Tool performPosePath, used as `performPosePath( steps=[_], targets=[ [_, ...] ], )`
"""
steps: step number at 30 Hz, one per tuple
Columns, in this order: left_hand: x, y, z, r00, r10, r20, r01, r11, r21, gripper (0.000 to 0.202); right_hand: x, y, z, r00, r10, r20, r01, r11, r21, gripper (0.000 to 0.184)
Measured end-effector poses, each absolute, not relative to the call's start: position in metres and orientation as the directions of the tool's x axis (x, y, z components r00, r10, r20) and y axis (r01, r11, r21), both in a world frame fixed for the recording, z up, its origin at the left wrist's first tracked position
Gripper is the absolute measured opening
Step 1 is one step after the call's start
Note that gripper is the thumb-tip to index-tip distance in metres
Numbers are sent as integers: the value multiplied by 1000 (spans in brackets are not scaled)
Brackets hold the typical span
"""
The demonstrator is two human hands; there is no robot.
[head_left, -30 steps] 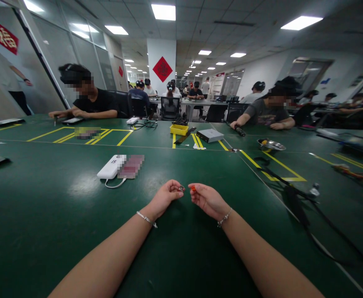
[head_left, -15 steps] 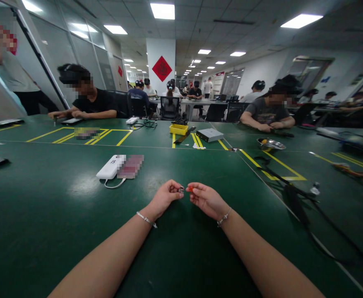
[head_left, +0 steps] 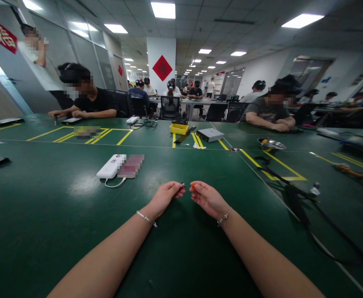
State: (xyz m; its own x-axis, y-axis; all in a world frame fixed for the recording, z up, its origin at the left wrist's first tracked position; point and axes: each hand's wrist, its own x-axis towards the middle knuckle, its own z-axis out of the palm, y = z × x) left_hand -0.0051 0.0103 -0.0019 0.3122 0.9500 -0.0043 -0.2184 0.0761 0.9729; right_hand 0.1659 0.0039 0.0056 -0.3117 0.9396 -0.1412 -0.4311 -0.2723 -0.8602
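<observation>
My left hand [head_left: 164,198] rests on the green table [head_left: 60,215] with its fingers pinched round a small metal part [head_left: 181,186] at the fingertips. A few centimetres to the right, my right hand [head_left: 206,198] pinches a small orange part [head_left: 193,186]. The two parts nearly meet, with a narrow gap between them. Both wrists wear thin bracelets. Both forearms lie across the table towards me.
A white power bank [head_left: 111,167] with a cable lies to the far left of my hands. A yellow tray [head_left: 179,129], a grey box [head_left: 210,135] and a metal bowl [head_left: 271,144] stand farther back. Black cables [head_left: 296,198] run along the right. Other people sit at the far side.
The two hands came together half a second ago, then parted slightly; the left hand turned its small part a little. A person at the far left moved along the glass wall.
</observation>
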Motion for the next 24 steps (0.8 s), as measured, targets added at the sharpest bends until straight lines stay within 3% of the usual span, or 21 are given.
performPosePath(
  steps=[14, 24],
  targets=[
    [-2, 8, -2, 309, 949, 59, -83, -34, 996, 21, 142, -5, 10, -115, 984, -138, -391, -172, -904, 28],
    [1, 5, 0, 140, 976, 165, 137, -185, 973, 23, 137, -8, 9, -109, 984, -143, -412, -175, -894, 34]
  ],
)
